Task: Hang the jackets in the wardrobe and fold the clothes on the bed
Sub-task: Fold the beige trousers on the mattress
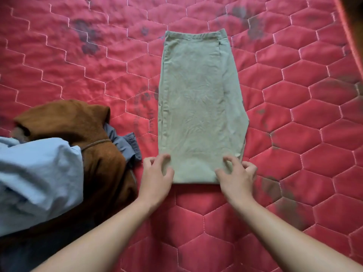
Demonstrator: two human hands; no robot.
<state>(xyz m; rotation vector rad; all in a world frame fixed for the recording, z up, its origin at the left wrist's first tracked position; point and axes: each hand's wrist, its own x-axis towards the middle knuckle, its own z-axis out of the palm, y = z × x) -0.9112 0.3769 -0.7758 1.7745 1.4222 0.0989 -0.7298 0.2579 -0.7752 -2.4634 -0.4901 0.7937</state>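
A pale green garment [198,99], folded into a long narrow strip, lies flat on the red quilted bed [78,61], waistband at the far end. My left hand [157,173] pinches its near left corner with curled fingers and thumb. My right hand [235,173] pinches the near right corner the same way. Both hands sit at the garment's near edge, a garment's width apart.
A heap of unfolded clothes lies at the left: a brown garment [78,124], a light blue one [39,173] on top, and a grey-blue piece [125,144] sticking out toward the green garment. The bed's edge curves at the far right.
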